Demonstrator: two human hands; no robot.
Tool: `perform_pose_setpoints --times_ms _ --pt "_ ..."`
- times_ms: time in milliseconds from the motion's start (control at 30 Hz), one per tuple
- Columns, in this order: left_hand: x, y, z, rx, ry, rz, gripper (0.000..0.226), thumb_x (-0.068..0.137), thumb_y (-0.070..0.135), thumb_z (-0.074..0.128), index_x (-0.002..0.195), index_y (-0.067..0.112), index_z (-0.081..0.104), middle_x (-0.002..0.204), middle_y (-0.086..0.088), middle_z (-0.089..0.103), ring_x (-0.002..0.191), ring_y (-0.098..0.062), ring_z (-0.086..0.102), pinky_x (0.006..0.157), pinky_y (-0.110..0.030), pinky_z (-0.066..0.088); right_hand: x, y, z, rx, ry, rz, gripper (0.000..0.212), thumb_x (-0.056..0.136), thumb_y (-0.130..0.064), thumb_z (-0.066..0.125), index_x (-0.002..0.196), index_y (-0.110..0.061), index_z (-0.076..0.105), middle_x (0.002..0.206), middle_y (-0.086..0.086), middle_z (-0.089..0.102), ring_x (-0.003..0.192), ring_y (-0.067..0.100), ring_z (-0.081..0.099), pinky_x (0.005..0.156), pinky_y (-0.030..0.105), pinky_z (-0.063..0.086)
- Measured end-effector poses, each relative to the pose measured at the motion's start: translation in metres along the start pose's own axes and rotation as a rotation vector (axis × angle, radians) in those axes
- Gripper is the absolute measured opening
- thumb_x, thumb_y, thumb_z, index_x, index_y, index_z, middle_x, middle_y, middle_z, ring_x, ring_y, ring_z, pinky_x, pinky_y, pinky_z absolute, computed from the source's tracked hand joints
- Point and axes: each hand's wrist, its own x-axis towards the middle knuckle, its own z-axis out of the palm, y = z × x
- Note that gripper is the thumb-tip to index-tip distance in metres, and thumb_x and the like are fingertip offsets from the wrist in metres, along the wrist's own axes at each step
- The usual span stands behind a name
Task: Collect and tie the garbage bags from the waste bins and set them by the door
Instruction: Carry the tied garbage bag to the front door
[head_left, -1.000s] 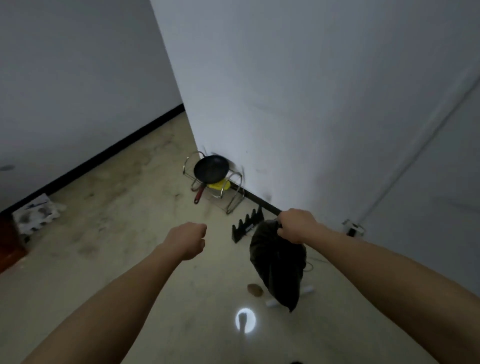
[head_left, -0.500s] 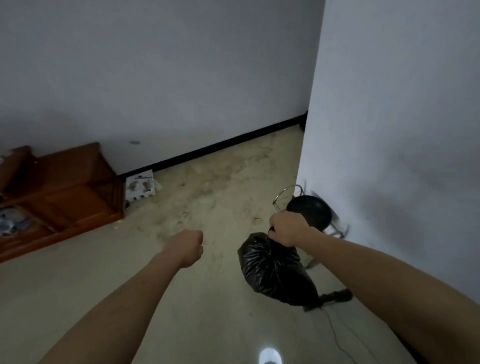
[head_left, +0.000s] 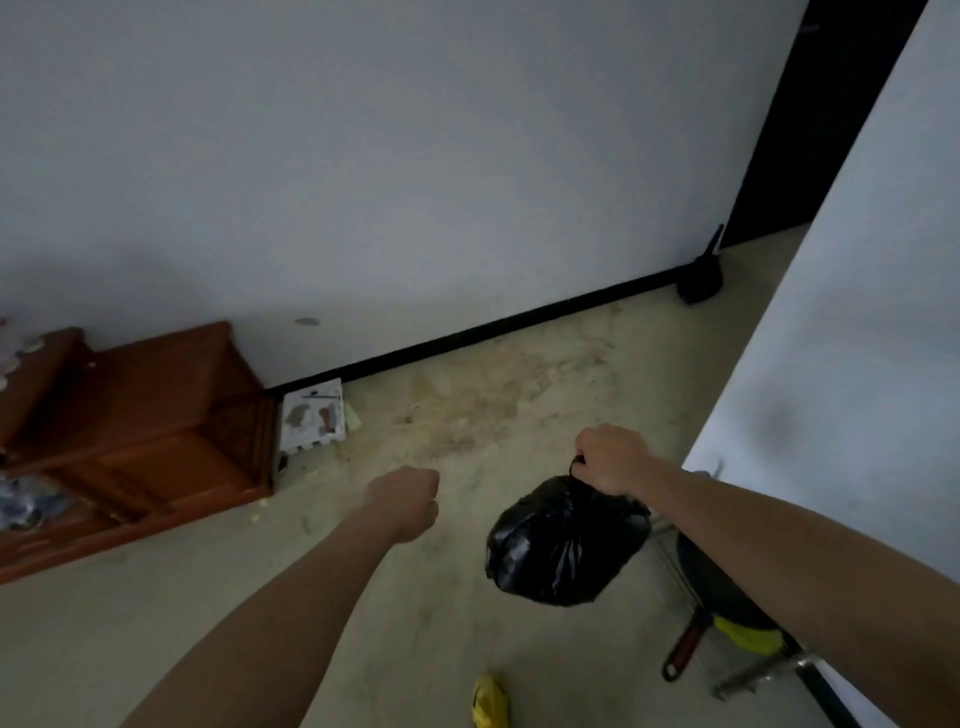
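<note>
A full black garbage bag (head_left: 563, 545) hangs in the air above the floor, its neck bunched at the top. My right hand (head_left: 613, 460) grips that neck in a fist. My left hand (head_left: 408, 499) is out in front to the left of the bag, fingers curled into a fist with nothing in it. A second dark bag (head_left: 700, 280) sits on the floor far off, against the wall by a dark doorway (head_left: 831, 119).
A brown wooden cabinet (head_left: 140, 431) stands at the left wall, a white box (head_left: 314, 418) beside it. A black pan with a red handle (head_left: 685, 649) lies on a wire rack at the lower right, under my arm. A white wall corner (head_left: 857, 364) juts out on the right. A yellow item (head_left: 488, 701) lies on the floor.
The view has swung left: the cabinet and far doorway came into sight, and the pan rack slid to the lower right. The bag stays in my right hand.
</note>
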Motion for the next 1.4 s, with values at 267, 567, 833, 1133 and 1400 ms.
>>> perform_pose_setpoints --times_ms 267,567,833,1133,1400 --pt "0.223 -0.03 -0.119 0.067 0.032 0.159 0.025 0.093 0.028 0.046 0.113 0.017 0.056 0.118 -0.008 0.06 0.107 -0.028 0.057 0.084 -0.034 0.045 0.157 0.061 -0.082 0.114 0.068 0.2 0.021 0.089 -0.035 0.053 0.082 -0.016 0.057 0.087 0.006 0.065 0.081 0.026 0.062 0.071 0.033 0.053" --pt "0.47 0.028 -0.189 0.025 0.006 0.317 0.021 0.091 0.026 0.047 0.107 0.017 0.058 0.111 -0.007 0.062 0.101 -0.027 0.058 0.072 -0.03 0.04 0.346 0.189 -0.127 0.213 0.012 0.326 0.021 0.088 -0.037 0.055 0.084 -0.017 0.055 0.091 0.003 0.062 0.085 0.025 0.062 0.068 0.028 0.046" --pt "0.666 0.102 -0.285 -0.006 -0.029 0.357 0.019 0.091 0.025 0.047 0.106 0.019 0.057 0.11 -0.005 0.061 0.1 -0.025 0.059 0.075 -0.029 0.044 0.48 0.322 -0.204 0.256 -0.001 0.463 0.03 0.088 -0.036 0.058 0.104 -0.011 0.065 0.098 0.007 0.068 0.088 0.026 0.065 0.077 0.031 0.053" --pt "0.877 0.194 -0.365 0.005 -0.064 0.471 0.02 0.092 0.025 0.043 0.105 0.017 0.057 0.109 -0.003 0.06 0.1 -0.022 0.058 0.082 -0.031 0.044 0.613 0.466 -0.26 0.339 -0.01 0.619 0.02 0.088 -0.034 0.059 0.087 -0.014 0.057 0.086 0.007 0.059 0.079 0.024 0.059 0.067 0.027 0.043" --pt "1.087 0.284 -0.451 0.096 -0.069 0.589 0.023 0.094 0.024 0.044 0.112 0.015 0.056 0.115 -0.007 0.06 0.102 -0.023 0.057 0.082 -0.031 0.043 0.739 0.597 -0.313 0.342 -0.02 0.774 0.034 0.095 -0.036 0.053 0.116 -0.01 0.056 0.111 0.01 0.06 0.1 0.028 0.06 0.078 0.03 0.043"
